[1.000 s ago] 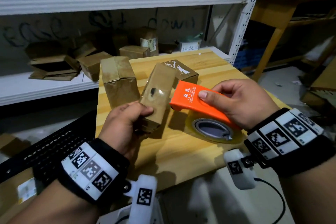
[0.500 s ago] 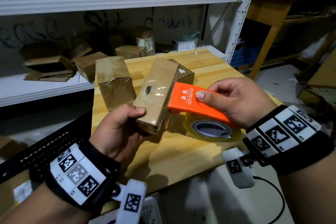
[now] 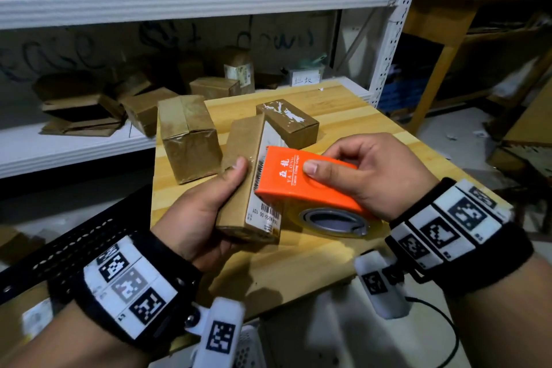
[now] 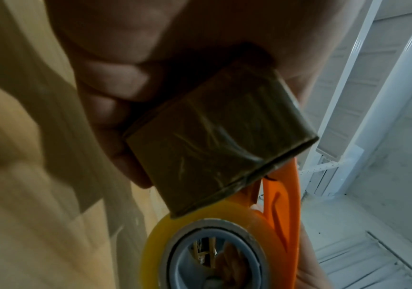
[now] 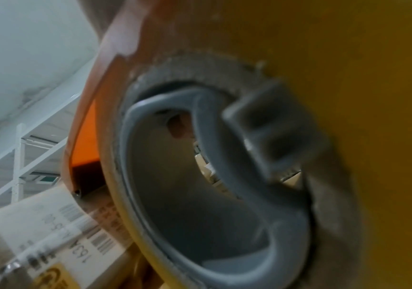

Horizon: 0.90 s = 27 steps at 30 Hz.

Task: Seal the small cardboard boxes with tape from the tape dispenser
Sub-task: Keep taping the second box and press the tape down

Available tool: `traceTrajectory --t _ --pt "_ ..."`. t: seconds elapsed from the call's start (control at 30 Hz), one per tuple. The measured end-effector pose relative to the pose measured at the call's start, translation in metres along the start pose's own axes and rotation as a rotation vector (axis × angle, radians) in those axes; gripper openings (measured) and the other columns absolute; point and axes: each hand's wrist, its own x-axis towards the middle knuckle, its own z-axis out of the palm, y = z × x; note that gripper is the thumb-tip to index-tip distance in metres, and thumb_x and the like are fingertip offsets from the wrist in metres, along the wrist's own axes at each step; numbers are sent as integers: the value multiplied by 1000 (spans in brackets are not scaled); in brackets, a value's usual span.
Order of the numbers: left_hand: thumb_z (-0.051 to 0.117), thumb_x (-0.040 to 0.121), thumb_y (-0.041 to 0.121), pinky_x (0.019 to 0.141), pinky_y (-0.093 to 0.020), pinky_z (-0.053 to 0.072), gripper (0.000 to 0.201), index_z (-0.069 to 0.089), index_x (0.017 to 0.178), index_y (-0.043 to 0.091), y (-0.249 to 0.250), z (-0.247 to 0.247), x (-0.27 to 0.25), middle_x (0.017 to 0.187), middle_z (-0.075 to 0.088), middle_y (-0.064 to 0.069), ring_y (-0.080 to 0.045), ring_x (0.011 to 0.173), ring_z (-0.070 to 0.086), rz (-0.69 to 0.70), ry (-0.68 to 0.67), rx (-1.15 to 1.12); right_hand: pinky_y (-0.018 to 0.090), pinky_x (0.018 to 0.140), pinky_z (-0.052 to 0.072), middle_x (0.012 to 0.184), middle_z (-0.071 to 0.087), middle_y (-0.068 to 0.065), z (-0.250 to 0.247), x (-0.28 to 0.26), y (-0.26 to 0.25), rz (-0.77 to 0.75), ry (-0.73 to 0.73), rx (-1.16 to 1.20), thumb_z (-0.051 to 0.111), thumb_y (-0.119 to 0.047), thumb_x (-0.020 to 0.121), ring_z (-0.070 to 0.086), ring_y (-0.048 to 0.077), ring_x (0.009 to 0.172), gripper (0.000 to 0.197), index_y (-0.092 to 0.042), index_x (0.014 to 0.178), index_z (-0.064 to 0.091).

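Gripping a small cardboard box [image 3: 246,185] above the near part of the wooden table [image 3: 358,116], the left hand [image 3: 203,212] has its thumb laid along the box's upper face and its fingers [image 4: 115,101] curled round the far side, as the left wrist view shows. The box is tilted, one end toward the person, with a white barcode label [image 3: 264,215] on the face turned to the right. The right hand [image 3: 373,176] clasps the orange tape dispenser [image 3: 298,182] from above, thumb pressed on its printed top and fingers wrapped over the far edge. The dispenser's toothed front edge touches the labelled side of the held box. Under the orange cover sits the yellowish tape roll [image 3: 331,224] with a grey hub [image 5: 199,176]. In the left wrist view, clear tape already lies wrinkled over the near end of the box [image 4: 214,136].

Two more boxes stand on the table behind: a taller taped box [image 3: 188,137] to the left and a low box with torn white patches [image 3: 286,124] further right. White metal shelving [image 3: 194,0] behind holds more cartons.
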Motion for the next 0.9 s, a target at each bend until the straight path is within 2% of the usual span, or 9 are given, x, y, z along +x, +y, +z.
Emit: traceTrajectory --t 0.17,0.3,0.37,0.47,0.53,0.67,0.8,0.83,0.9 --pt "65 81 44 83 -52 59 47 79 113 13 0 0 -1 117 74 -21 -35 92 74 -2 37 -111 13 56 54 81 80 -14 -2 0 -5 0 -46 -25 76 -63 69 77 4 70 42 -24 84 77" --pt "64 83 42 79 -52 61 39 82 105 15 3 -7 -1 112 76 -19 -34 89 74 30 57 -100 16 58 53 78 79 -12 -7 1 -5 -2 -29 -21 75 -66 63 75 5 68 46 -23 80 78" --pt "64 83 41 73 -53 64 43 79 113 13 5 -12 0 114 75 -19 -35 89 75 41 68 -109 20 62 52 79 79 -12 -12 3 -2 -6 -17 -50 73 -71 58 75 5 69 51 -25 79 79" --pt "64 83 39 63 -50 63 47 73 119 12 6 -14 1 111 76 -20 -35 84 77 52 94 -109 18 62 51 79 79 -13 -18 3 1 14 -21 -70 73 -70 57 74 4 70 50 -25 80 80" --pt "63 83 39 63 -51 63 45 75 117 11 5 -14 3 109 76 -20 -35 83 77 66 108 -89 18 61 52 79 79 -12 -21 3 2 23 -22 -92 74 -69 57 74 4 70 50 -25 80 81" --pt "67 83 38 74 -51 62 35 83 102 14 4 -10 2 111 76 -21 -34 88 75 90 113 -7 31 68 58 78 79 -10 -26 4 3 41 -5 -145 73 -75 50 74 8 70 58 -26 79 81" --pt "74 74 38 76 -55 58 54 71 120 10 5 -4 -2 114 72 -28 -48 98 70 199 184 210 30 64 57 74 78 -10 -26 2 0 63 -7 -242 73 -77 52 73 10 68 58 -26 79 81" --pt "76 73 37 75 -55 59 56 70 121 11 5 -2 -3 112 74 -25 -47 99 71 263 195 271 29 62 55 71 76 -10 -26 2 0 70 0 -280 75 -76 57 71 10 66 53 -26 77 80" --pt "80 71 36 72 -41 62 60 69 125 14 4 1 -6 110 77 -15 -35 98 75 381 187 403 27 59 51 67 75 -10 -25 1 -3 91 15 -326 80 -71 65 70 9 64 46 -27 75 79"
